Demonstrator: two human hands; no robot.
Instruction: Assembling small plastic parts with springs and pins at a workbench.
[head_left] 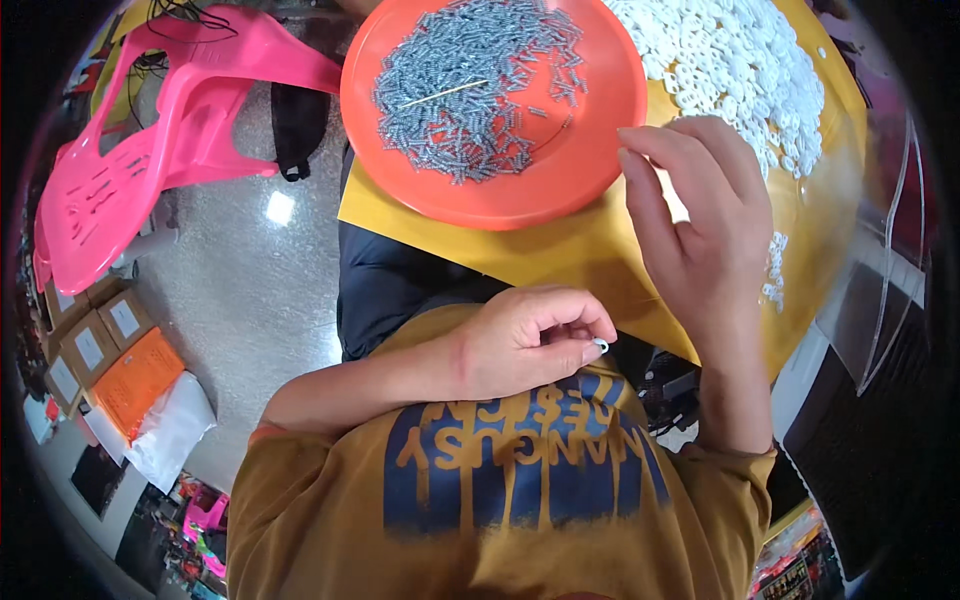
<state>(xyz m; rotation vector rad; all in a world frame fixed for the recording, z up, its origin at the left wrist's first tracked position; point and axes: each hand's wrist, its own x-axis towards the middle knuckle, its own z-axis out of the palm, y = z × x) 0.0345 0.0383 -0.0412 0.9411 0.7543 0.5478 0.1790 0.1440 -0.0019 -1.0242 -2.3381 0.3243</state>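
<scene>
My left hand (535,340) is in front of my shirt, its thumb and forefinger closed on a small white plastic ring piece (601,345). Most of that piece is hidden by the fingers. By the right rim of an orange-red plate (600,140), my right hand (710,200) holds its thumb and forefinger tips close together in a pinch. Whatever may be between those tips is too small to make out. The plate carries a pile of small metal springs (450,120), with a thin pale stick (445,94) lying across them.
A large heap of white plastic ring pieces (735,70) covers the far right of a yellow board (590,260). Several loose ones (774,270) lie right of my right wrist. On the left are a pink plastic chair (120,190), cardboard boxes (90,345) and an orange package (138,382).
</scene>
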